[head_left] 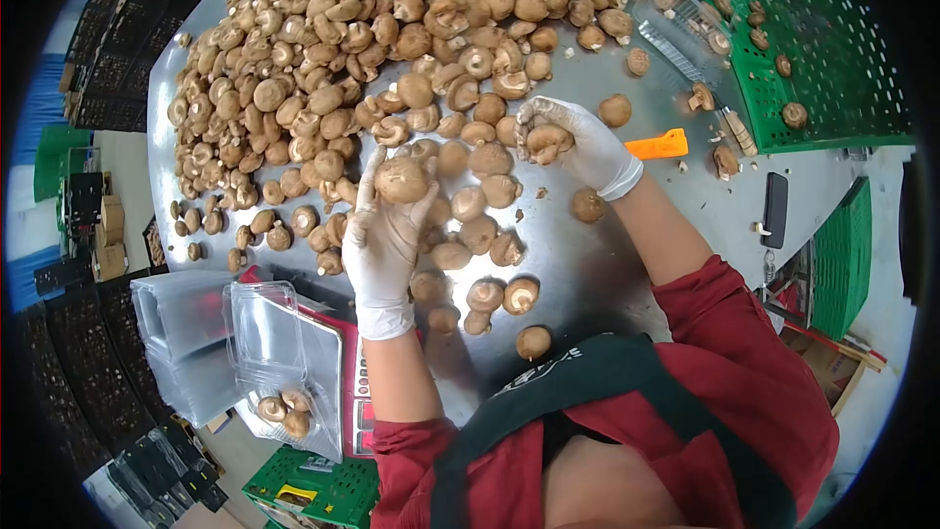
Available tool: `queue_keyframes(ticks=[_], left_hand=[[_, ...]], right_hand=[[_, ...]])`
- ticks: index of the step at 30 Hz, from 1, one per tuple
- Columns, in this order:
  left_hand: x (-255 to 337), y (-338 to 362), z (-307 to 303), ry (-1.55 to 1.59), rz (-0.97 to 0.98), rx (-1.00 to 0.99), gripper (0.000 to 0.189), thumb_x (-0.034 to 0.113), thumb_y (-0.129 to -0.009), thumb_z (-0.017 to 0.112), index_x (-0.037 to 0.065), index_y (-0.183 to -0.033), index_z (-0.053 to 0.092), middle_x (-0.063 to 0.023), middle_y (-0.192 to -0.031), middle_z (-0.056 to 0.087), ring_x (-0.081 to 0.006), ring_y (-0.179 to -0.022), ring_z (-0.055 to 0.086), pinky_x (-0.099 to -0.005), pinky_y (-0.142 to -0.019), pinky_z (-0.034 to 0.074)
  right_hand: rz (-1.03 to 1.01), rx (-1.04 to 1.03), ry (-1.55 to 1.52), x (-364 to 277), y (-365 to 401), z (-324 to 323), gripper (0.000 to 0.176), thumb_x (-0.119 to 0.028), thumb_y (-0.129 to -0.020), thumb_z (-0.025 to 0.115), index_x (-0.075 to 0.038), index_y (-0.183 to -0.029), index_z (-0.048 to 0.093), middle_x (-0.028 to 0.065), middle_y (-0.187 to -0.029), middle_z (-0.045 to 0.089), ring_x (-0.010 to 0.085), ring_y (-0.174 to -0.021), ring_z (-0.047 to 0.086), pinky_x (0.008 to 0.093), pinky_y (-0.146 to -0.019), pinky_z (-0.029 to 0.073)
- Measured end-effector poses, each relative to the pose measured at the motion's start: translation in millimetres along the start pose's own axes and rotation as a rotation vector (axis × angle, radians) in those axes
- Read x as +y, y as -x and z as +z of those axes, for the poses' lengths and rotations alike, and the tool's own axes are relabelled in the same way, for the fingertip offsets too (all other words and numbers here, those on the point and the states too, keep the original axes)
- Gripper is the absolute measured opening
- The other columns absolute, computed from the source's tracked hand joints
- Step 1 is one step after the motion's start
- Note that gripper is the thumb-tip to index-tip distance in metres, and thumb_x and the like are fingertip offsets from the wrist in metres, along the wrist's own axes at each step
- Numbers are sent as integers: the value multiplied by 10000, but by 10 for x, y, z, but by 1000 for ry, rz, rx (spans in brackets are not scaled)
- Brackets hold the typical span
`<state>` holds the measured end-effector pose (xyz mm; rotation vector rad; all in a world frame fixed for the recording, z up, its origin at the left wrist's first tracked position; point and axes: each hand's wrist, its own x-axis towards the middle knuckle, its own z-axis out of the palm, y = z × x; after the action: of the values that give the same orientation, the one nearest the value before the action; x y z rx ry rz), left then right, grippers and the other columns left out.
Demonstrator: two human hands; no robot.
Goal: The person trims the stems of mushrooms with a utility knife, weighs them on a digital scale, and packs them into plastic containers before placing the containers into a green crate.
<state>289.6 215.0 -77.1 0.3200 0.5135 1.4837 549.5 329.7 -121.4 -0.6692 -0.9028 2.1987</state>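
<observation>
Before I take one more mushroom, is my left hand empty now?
No, the left hand holds a brown mushroom between its gloved thumb and fingers.

Silver-grey metal table (607, 269). On it, tan-to-brown round mushrooms (400, 179), some showing cream undersides, and a bright orange plastic tool (666, 144). Above it, thin white gloves (385, 255). At its upper right, a green plastic crate (822, 49) patterned with rows of holes. Nearest edge: dark red cloth sleeves (725, 318).

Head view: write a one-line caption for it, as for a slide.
Gloved left hand with one mushroom, gloved right hand with another, over a metal table and its mushroom heap.
</observation>
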Motion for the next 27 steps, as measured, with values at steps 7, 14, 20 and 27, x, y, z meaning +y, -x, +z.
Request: queue_keyframes(ticks=[7,14,20,27], left_hand=[[-70,69,47,-339,77,94,905,-13,-735,681,31,-1513,220,-191,-1420,438,-322,-1326,450,-479,-1130,361],[-101,136,-31,-641,157,170,753,22,-793,738,0,-1448,367,-136,-1392,484,-239,-1285,486,-359,-1079,402],[-76,211,-104,-701,206,199,696,29,-817,721,2,-1427,387,-120,-1379,496,-213,-1256,500,-337,-1053,416],[-102,303,64,-463,169,129,767,42,-785,713,53,-1456,340,-136,-1442,419,-245,-1293,470,-386,-1076,417]], right_hand=[[-180,-19,830,-123,-495,463,340,-57,-827,583,-14,-1162,609,110,-1095,646,163,-940,635,289,-808,519],[-402,55,2017,56,-1411,891,335,-138,-747,689,-41,-1061,625,132,-962,615,302,-889,658,406,-742,534],[-277,63,1916,5,-1513,957,205,-90,-802,613,-44,-991,677,168,-1050,683,308,-935,694,414,-758,558],[-16,-411,407,-182,-569,619,523,-195,-902,656,5,-1359,498,118,-1345,550,192,-1230,530,325,-1038,429]])
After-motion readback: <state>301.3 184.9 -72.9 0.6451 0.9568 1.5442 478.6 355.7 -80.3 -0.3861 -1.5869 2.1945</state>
